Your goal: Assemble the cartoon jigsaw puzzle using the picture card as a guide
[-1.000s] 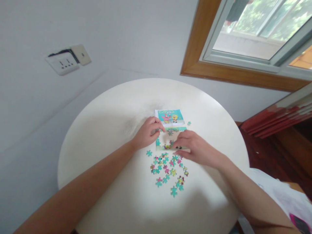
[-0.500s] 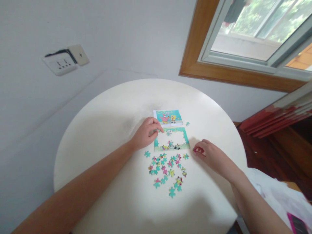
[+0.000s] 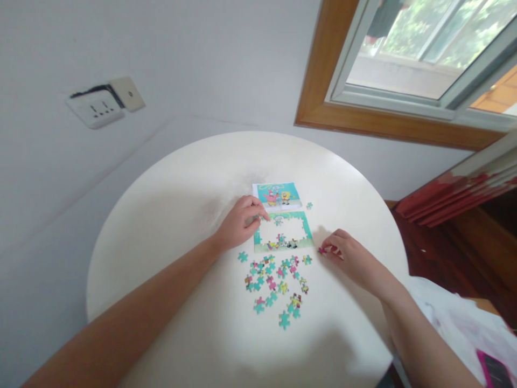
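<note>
A partly assembled jigsaw puzzle (image 3: 307, 231) lies on the table, its border joined and its middle mostly bare. My left hand (image 3: 242, 221) rests at its left side, fingers bent but apart, with the index fingertip on the upper left of the border. Just right of the puzzle, my right hand (image 3: 343, 250) pinches a small dark pink puzzle piece (image 3: 322, 251) between thumb and fingers, low over the tabletop. Many loose puzzle pieces (image 3: 271, 284), teal, pink and yellow, are scattered below the puzzle. Behind it lies a picture card (image 3: 278, 195) with the cartoon scene.
The round white table (image 3: 169, 199) stands against the wall. One teal piece (image 3: 309, 206) lies right of the card, another (image 3: 243, 257) near my left wrist. At lower right are white plastic sheeting (image 3: 440, 307) and a pink-edged phone-like object (image 3: 495, 369).
The view has shifted slightly. My right hand has barely moved, with its piece now showing a little more at the fingertips. My left hand stays on the puzzle's edge.
</note>
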The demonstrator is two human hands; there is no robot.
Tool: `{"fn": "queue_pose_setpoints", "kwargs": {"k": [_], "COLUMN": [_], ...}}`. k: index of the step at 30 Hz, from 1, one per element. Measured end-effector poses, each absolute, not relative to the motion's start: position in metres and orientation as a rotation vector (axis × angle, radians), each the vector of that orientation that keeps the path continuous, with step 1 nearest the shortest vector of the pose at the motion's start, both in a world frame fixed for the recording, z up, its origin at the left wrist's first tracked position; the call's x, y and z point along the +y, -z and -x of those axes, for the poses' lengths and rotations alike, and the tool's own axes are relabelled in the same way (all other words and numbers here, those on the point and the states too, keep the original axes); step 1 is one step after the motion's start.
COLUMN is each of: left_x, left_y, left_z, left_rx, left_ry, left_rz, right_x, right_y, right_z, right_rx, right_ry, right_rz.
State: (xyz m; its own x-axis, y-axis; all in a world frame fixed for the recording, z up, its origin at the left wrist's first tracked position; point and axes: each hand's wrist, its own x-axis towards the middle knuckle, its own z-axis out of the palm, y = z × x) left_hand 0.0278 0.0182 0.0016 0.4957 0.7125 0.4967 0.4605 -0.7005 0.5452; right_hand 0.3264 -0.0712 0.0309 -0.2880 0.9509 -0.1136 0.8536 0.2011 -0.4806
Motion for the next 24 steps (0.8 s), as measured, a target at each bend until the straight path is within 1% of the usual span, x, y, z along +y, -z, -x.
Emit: {"fn": "queue_pose_setpoints", "kwargs": {"k": [17, 24], "left_x": [0.017, 0.017], "left_y": [-0.002, -0.003], "left_z": [-0.028, -0.030], "left_rx": [0.963, 0.834], "left_ry": [-1.029, -0.835], "left_rz": [-2.411, -2.548], "right_x": [-0.066, -0.041], "right_y": [-0.028, -0.048], "right_z": [-0.325, -0.303], "right_rx": [-2.200, -2.219], "right_ry": [-0.902, -1.003], "right_rz": [1.582, 1.366]}}
